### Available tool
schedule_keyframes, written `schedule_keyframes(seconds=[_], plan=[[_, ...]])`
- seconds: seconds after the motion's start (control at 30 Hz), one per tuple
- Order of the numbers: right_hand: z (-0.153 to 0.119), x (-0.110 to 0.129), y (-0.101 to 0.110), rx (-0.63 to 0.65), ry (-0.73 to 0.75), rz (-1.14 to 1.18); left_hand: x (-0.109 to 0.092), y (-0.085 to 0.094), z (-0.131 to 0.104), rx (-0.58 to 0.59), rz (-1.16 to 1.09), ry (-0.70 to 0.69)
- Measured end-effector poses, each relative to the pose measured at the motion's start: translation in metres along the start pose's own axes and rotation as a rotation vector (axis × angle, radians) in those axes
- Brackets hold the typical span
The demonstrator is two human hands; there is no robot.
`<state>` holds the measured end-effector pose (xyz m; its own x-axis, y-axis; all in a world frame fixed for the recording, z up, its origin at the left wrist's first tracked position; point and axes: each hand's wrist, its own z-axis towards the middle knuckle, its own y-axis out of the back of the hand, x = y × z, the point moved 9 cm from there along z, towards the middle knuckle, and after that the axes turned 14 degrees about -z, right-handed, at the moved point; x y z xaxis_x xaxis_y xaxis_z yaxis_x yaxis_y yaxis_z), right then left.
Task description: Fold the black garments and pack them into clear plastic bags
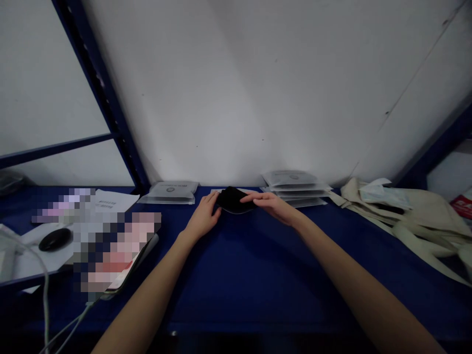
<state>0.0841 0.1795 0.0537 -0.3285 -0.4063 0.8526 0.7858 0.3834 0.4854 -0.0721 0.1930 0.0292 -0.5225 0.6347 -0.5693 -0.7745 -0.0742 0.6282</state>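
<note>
Black cloth (231, 199): likely light, soft; hold at 9 o'clock. Right hand (271, 204): fingers straight, spread; left hand (205, 212): grip, cannot tell.

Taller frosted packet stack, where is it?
In the head view, the taller stack is right of centre by the wall, between the right hand and cream fabric.

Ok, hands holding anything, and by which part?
Left hand touches the black item at its left edge, right hand at its right side; firm grip can't be told.
</note>
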Motion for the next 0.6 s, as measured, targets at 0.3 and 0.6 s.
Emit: schedule_keyframes(seconds=[0.3,0.6], plan=[[-0.006,0.004,0.038,-0.321,0.098,0.43,0.003,0.001,-0.001,0.013,0.099,0.077],[-0.012,0.015,0.022,-0.184,-0.052,-0.097,-0.005,0.005,0.003,-0.057,-0.26,0.116]])
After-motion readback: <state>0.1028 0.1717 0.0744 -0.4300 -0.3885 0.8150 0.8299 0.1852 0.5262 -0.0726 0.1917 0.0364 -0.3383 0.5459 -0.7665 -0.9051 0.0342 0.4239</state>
